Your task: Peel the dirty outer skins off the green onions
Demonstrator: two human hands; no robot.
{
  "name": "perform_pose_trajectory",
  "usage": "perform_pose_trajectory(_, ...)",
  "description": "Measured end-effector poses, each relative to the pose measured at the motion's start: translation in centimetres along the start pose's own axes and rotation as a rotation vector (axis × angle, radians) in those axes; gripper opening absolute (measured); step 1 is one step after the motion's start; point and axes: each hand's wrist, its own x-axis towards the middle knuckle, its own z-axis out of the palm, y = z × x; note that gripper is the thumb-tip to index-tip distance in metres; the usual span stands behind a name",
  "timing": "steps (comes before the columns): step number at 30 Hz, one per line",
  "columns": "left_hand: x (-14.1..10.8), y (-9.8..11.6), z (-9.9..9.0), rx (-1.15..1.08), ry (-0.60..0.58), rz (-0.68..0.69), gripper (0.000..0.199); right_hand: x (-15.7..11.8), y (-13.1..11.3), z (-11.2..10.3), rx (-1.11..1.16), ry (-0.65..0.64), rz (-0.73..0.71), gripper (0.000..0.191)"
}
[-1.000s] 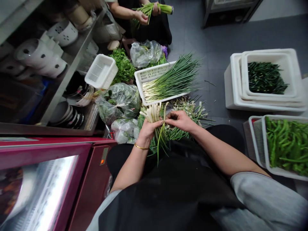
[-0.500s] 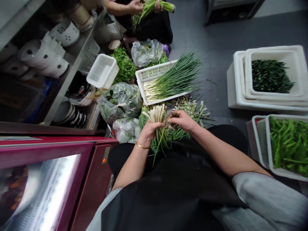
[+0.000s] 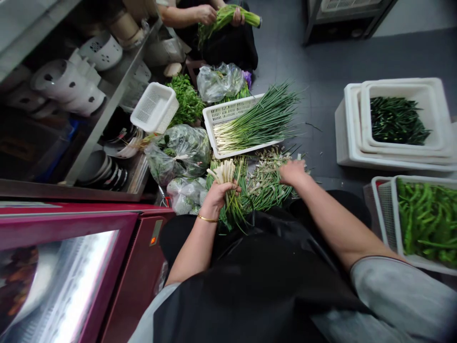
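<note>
Scallions [image 3: 224, 171] stand bunched in the closed grip of the left hand [image 3: 217, 195], near the filled white basket [image 3: 230, 112], and could slip out if it slackens, while the right hand [image 3: 294, 172] is at trimmings [image 3: 264, 180], grip too hidden to tell

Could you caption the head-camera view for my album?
Left hand clutching a bunch of scallions, right hand at a heap of loose greens.

The bunched scallions [image 3: 224, 173], white ends foremost, green tops trailing, are held beside tangled scraps [image 3: 264, 181].
</note>
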Motion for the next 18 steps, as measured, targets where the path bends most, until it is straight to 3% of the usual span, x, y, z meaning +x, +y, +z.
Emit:
perform_pose_trajectory(3,0.2,0.1,0.0,-0.029,-0.031,0.043,0.023,1.0,-0.4,3.4,-0.119,-0.001,0.052,0.069)
perform_pose_trajectory(6,0.3,0.2,0.2,-0.038,-0.103,0.086,0.033,1.4,-3.6,6.3,-0.09,-0.247,-0.083,0.087)
perform_pose_trajectory(8,0.3,0.3,0.3,-0.028,-0.165,0.118,0.04,1.9,-6.1,7.3,-0.076,-0.28,-0.201,0.095)
perform_pose_trajectory(11,0.1,0.4,0.2,0.027,-0.265,0.113,0.034,3.3,-9.0,7.4,-0.092,-0.202,-0.385,0.085)
perform_pose_trajectory(12,0.1,0.4,0.1,0.045,-0.298,0.111,0.03,3.9,-9.8,7.4,-0.122,-0.229,-0.453,0.078)
perform_pose_trajectory(16,0.1,0.6,-0.2,0.126,-0.429,0.174,0.018,5.8,-13.2,7.9,-0.376,-0.587,-0.635,0.07)
perform_pose_trajectory(18,0.0,1.0,-0.3,0.14,-0.439,0.198,0.017,6.5,-14.5,8.3,-0.413,-0.664,-0.676,0.07)
